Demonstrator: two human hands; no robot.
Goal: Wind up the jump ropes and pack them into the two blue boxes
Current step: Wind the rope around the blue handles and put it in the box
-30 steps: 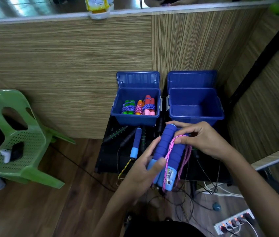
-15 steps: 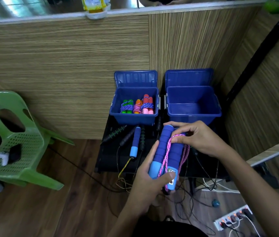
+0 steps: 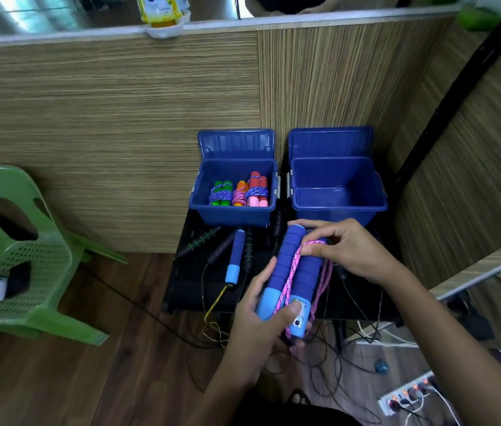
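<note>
My left hand grips the lower ends of two blue foam jump rope handles held side by side. A pink cord runs lengthwise between them. My right hand pinches a loop of that cord at the handles' upper end. Behind them stand two open blue boxes. The left box holds three wound ropes with green, orange and pink handles. Nothing lies in the right box. More unwound ropes, one with a blue handle and others with dark handles, lie on the black table.
A green plastic chair stands on the wooden floor to the left, with small objects on its seat. Loose cables hang off the table's front edge. A power strip lies at the lower right. Wood-panelled walls close in behind and to the right.
My left thumb has shifted down onto the light blue counter end of the handles. My right hand has drawn the pink loop a little further over the handles' upper end.
</note>
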